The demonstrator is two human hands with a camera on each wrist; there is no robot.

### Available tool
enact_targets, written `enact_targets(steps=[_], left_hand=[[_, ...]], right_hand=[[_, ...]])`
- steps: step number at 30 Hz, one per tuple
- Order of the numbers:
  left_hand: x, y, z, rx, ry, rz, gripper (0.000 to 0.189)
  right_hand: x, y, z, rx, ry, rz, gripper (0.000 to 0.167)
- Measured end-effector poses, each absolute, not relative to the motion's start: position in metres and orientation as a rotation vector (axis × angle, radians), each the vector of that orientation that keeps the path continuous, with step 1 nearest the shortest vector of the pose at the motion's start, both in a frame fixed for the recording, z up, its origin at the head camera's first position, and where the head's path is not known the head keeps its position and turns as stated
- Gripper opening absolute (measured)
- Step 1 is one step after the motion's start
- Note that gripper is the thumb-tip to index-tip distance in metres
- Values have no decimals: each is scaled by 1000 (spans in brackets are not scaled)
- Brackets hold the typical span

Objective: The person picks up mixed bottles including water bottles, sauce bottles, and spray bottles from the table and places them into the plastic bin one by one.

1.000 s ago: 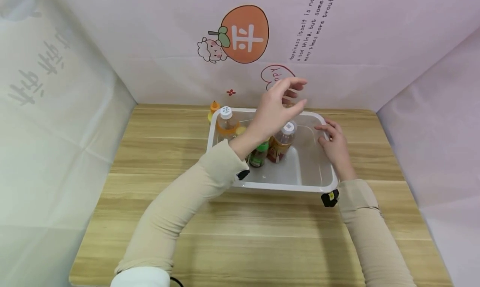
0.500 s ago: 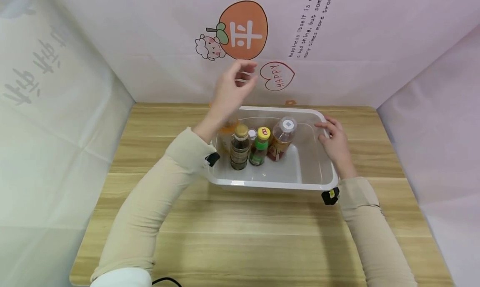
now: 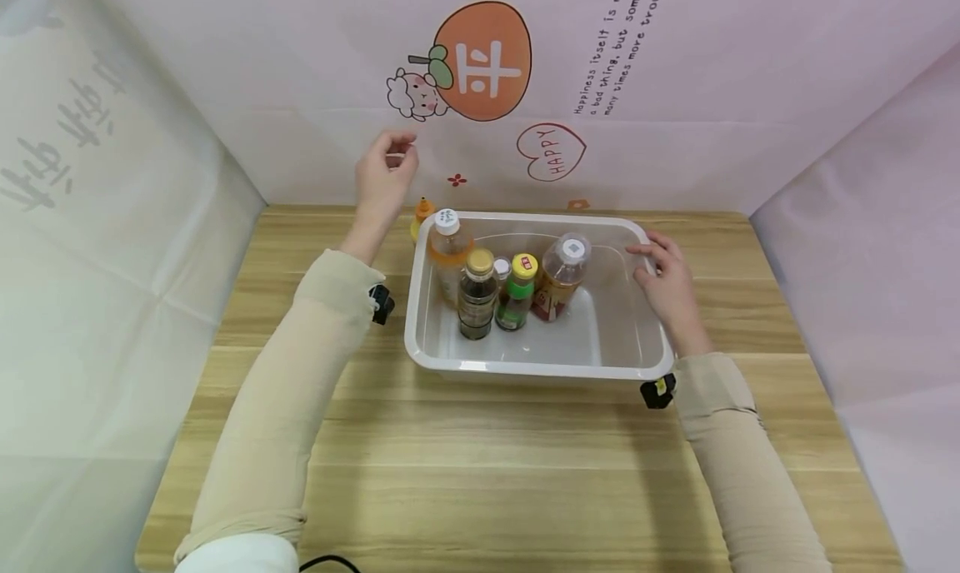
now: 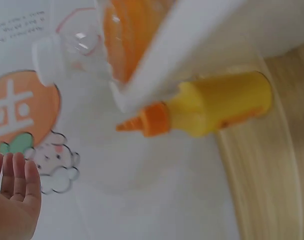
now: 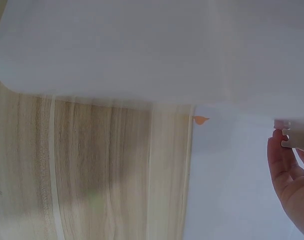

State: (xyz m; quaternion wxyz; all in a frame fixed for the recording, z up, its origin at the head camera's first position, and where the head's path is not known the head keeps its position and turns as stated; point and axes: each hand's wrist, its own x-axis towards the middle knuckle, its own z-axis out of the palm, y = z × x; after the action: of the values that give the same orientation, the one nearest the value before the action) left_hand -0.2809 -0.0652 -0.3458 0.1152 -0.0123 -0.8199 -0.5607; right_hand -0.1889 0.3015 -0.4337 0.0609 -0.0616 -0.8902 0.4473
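My left hand (image 3: 385,177) is raised beyond the back left corner of a white plastic bin (image 3: 540,371), its fingers loosely bent with nothing in them. Below it, a yellow squeeze bottle (image 4: 231,102) with an orange nozzle stands outside the bin, against its left end. My right hand (image 3: 670,294) holds the bin's right rim, fingers over the edge. Inside the bin stand a white-capped bottle with an orange band (image 3: 447,252), a dark gold-capped bottle (image 3: 477,302), a green-necked bottle with a yellow cap (image 3: 515,302), a small white-capped bottle (image 3: 502,267) and a clear-topped drink bottle (image 3: 558,277).
The bin stands on a wooden table (image 3: 525,473) near its back edge, with printed white curtains (image 3: 337,73) behind and at both sides. A black cable (image 3: 330,560) lies at the front edge. Bare floor shows in the bin's right half.
My left hand has moved left from above the bin to outside its back left corner, uncovering the bottles. The right hand stays at the right rim.
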Motion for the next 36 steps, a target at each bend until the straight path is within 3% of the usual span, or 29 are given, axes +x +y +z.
enact_targets(steps=[36], left_hand=[[-282,-88,-431,10,-2674,-1635,42]], right_hand=[[-191,303,-438,-174,-2681,1366,36]])
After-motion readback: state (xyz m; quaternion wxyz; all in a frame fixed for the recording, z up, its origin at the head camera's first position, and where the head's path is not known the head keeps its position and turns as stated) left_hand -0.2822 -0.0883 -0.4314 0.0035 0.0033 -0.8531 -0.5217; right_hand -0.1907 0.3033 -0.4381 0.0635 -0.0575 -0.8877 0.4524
